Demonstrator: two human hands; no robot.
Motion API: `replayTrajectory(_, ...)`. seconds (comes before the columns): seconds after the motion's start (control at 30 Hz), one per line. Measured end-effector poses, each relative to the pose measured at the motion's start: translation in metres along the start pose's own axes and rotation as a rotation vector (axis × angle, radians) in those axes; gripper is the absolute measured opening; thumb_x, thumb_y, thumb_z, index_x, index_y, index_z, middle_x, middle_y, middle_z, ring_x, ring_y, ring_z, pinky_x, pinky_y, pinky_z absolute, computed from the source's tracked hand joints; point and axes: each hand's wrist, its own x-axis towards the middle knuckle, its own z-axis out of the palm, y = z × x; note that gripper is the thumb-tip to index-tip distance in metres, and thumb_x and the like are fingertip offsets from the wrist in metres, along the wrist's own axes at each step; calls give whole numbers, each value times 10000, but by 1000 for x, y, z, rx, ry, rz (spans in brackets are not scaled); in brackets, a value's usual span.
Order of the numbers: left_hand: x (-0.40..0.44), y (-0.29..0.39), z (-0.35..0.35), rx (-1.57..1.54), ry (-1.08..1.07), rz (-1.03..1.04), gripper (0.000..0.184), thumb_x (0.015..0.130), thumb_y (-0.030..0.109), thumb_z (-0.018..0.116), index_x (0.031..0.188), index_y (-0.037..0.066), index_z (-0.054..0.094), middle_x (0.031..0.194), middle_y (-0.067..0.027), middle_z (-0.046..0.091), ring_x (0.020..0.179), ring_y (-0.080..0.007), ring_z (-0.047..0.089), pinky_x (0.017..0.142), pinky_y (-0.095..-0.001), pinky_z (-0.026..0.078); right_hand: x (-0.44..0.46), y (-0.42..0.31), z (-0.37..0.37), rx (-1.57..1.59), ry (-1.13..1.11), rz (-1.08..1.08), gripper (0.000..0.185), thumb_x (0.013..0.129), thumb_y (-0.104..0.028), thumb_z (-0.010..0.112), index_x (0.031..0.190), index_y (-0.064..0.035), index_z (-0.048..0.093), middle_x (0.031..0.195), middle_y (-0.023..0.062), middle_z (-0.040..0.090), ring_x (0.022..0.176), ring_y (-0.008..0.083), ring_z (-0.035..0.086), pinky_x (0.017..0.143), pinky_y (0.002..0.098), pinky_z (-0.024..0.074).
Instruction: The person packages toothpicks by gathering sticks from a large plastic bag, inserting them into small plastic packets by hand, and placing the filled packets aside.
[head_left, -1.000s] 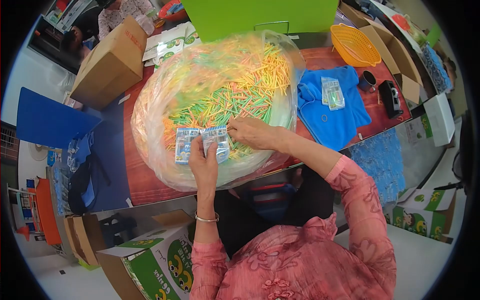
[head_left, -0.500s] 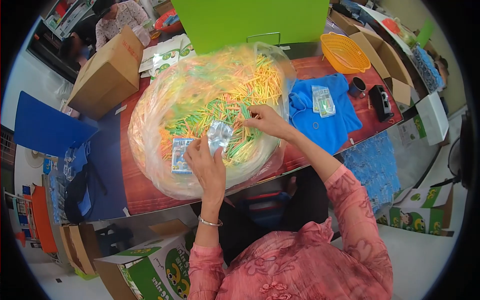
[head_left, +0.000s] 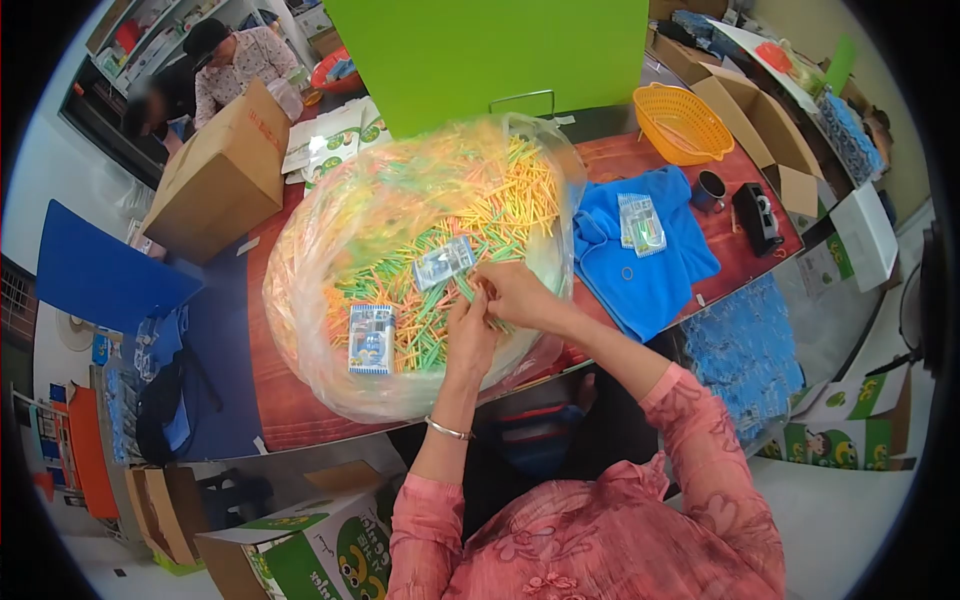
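Note:
A large clear plastic bag (head_left: pixel 300 345) stands rolled open, full of thin yellow, green, orange and pink sticks (head_left: pixel 525 190). My left hand (head_left: pixel 470 335) and my right hand (head_left: pixel 522 298) meet over its near right part, fingertips pinched together. What lies between the fingers is mostly hidden. Just beyond them a small blue-and-silver packet (head_left: pixel 445 263) lies tilted on the sticks. Another blue-and-white packet (head_left: pixel 372 340) rests on the sticks to the left, apart from my hands.
On the right are a blue cloth (head_left: pixel 680 255) bearing a clear packet (head_left: pixel 642 224), a dark mug (head_left: pixel 709 190), a black tape dispenser (head_left: pixel 758 218) and a yellow basket (head_left: pixel 690 150). A green panel (head_left: pixel 490 60) stands behind the bag. A cardboard box (head_left: pixel 220 160) sits at back left, near a seated person (head_left: pixel 245 65).
My left hand has left the packets and moved right to join my right hand, which has come nearer me. The middle packet now lies free on the sticks. The view has shifted slightly.

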Motion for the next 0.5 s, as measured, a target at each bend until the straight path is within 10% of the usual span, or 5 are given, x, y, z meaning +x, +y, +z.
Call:
replayTrajectory(0.33,27,-18,-60,124,294,180,255,957,131,611,1176,10,658,1021,-96,683,862,-176,650,719,-349,540,0,11,44,104,131,-45,290,706,-169,699,963,-35,684,885,173,685,839,352,670,717,428,528)
replayTrajectory(0.4,21,-6,-52,97,228,265,101,953,105,616,1019,33,641,923,-58,637,812,-146,600,709,-336,498,3,-30,-12,196,-228,277,294,691,-169,706,945,-24,682,857,174,692,820,349,685,701,431,532)
replayTrajectory(0.5,15,9,-45,108,367,378,52,976,99,586,970,60,553,917,-26,586,808,-137,579,729,-299,475,10,17,10,-66,207,29,328,689,-176,728,973,-19,678,792,160,697,774,331,704,671,431,536)
